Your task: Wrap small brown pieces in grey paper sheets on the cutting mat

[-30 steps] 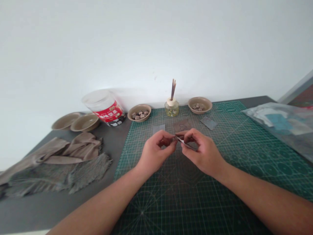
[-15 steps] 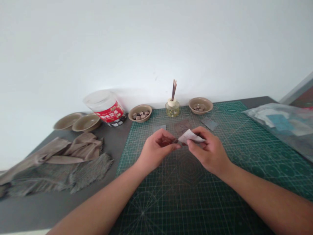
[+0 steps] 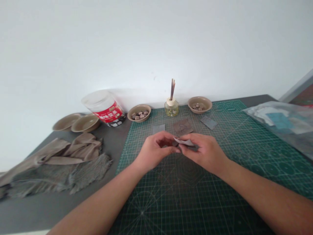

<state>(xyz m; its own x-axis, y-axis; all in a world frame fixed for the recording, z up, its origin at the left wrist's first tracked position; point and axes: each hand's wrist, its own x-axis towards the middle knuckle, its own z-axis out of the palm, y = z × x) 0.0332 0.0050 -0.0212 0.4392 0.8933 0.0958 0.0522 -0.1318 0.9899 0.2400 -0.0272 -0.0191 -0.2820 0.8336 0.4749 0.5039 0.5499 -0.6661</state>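
Over the green cutting mat (image 3: 161, 195), my right hand (image 3: 201, 148) pinches a small whitish folded piece of sandpaper or paper (image 3: 186, 142). My left hand (image 3: 155, 149) has its thumb and fingers closed round a small dark stone-like piece (image 3: 175, 143), which lies against the paper. The fingertips of both hands nearly meet. Behind them on the mat lie a brown square sheet (image 3: 183, 126) with a dark mark, a grey square (image 3: 158, 129) to its left and another grey piece (image 3: 208, 122) to its right.
Along the wall stand a bowl of stones (image 3: 139, 117), a reed diffuser (image 3: 171, 107) and a second bowl with stones (image 3: 200, 107). A white tub with a red label (image 3: 110, 112), two brown bowls (image 3: 85, 124) and cloths (image 3: 73, 163) are left. A plastic bag (image 3: 281, 119) lies right.
My right hand has moved slightly left, nearer my left hand. The paper now lies flatter, over the small dark piece, and more of the brown sheet shows.
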